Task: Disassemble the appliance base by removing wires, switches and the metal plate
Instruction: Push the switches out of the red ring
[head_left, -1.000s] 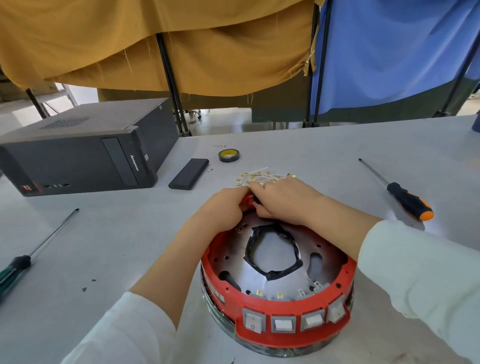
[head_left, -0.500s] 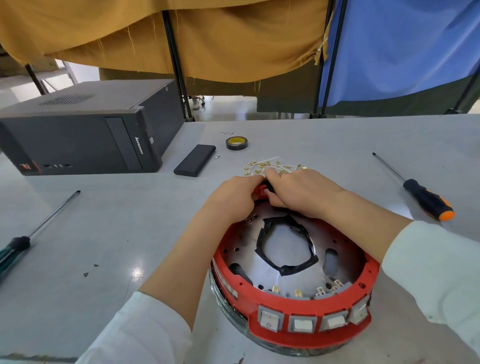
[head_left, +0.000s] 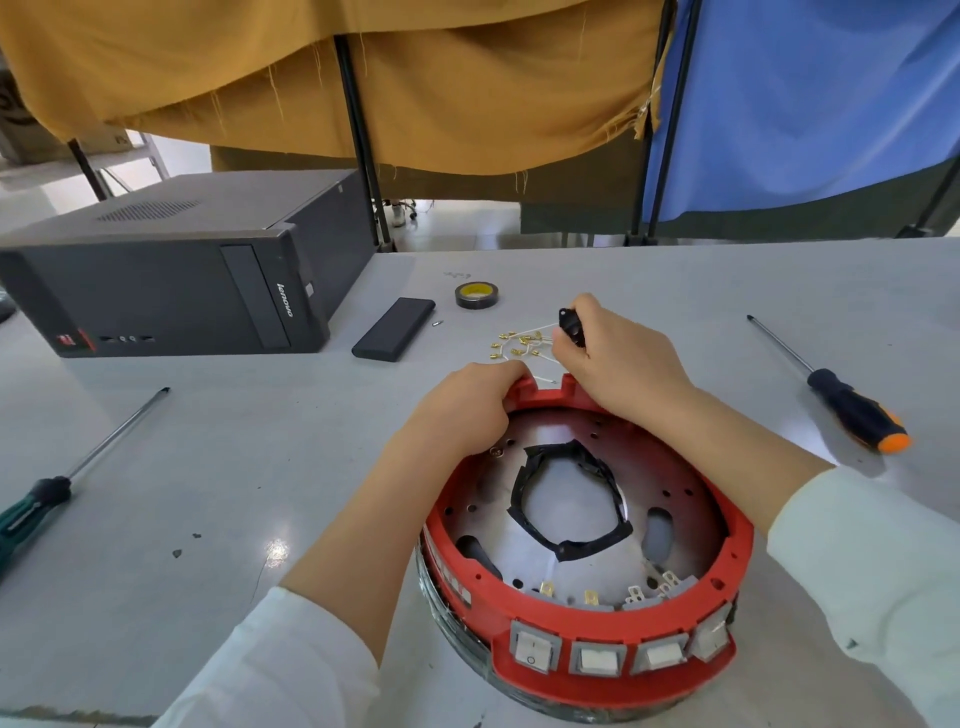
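Right hand (head_left: 618, 353) now lifted off red appliance base (head_left: 587, 670), pinching small black part (head_left: 570, 326) above loose wires (head_left: 519, 343) on counter (head_left: 208, 467). Left hand (head_left: 467, 410) grips far rim. Four switches (head_left: 618, 656), metal plate (head_left: 670, 467) still in place.

Hands: two — left hand (head_left: 462, 410) on the red appliance base (head_left: 587, 670), right hand (head_left: 618, 358) pinching one small black part (head_left: 570, 326)
Appliance bases: one
Rocker switches (head_left: 597, 661) on the base's near face: four
Metal plates (head_left: 670, 473) inside the base: one
Screwdrivers on the counter (head_left: 260, 467): two — one green-handled (head_left: 31, 506), one black-and-orange (head_left: 852, 410)
Tape rolls (head_left: 475, 295): one
Computer towers (head_left: 171, 270): one
Flat black slabs (head_left: 394, 328): one
Wires with gold terminals (head_left: 519, 343): one loose cluster, number unclear
Hanging cloths: two — one mustard (head_left: 363, 78), one blue (head_left: 805, 93)
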